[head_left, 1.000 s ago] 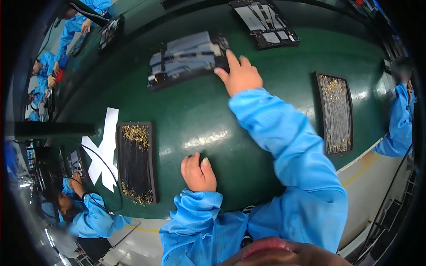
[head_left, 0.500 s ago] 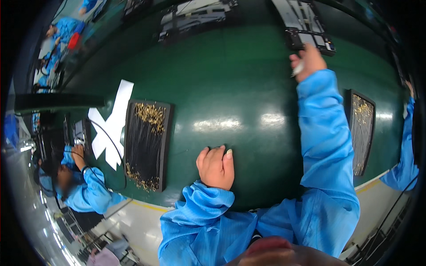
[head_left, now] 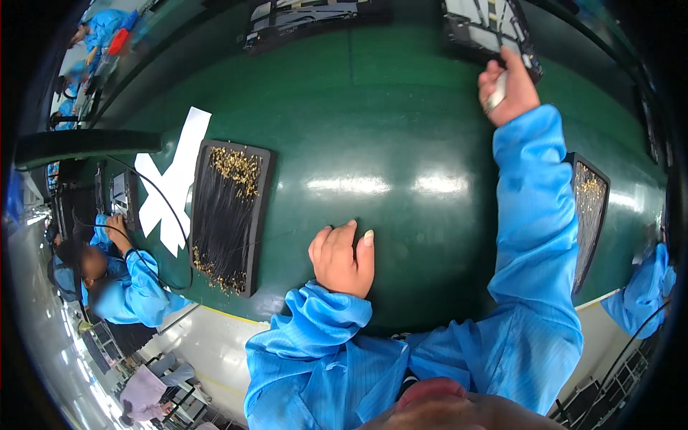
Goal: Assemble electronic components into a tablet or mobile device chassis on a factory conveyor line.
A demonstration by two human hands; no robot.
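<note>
My left hand (head_left: 342, 261) lies palm down on the green tabletop (head_left: 401, 143), holding nothing, with fingers stretched and thumb apart. At the far right my right hand (head_left: 510, 93) reaches out, its index finger at the near edge of a dark, flat device with light panels (head_left: 494, 32). Whether that finger grips the device or only touches it, I cannot make out. Its other fingers curl round a small white thing (head_left: 496, 93) against the palm. To the left of my left hand stands a black tray (head_left: 262, 215) of dark wires with gold-coloured ends.
White crossed strips (head_left: 175, 175) lie left of the tray. Another wire tray (head_left: 603, 201) stands right of my right arm. More dark devices (head_left: 308, 21) lie at the far side. Co-workers in blue sit at the left (head_left: 136, 283) and right (head_left: 638, 294).
The whole view has shifted slightly. My right hand has moved a little to the right along the device's near edge, still with the white thing. My left hand stays on the tabletop.
</note>
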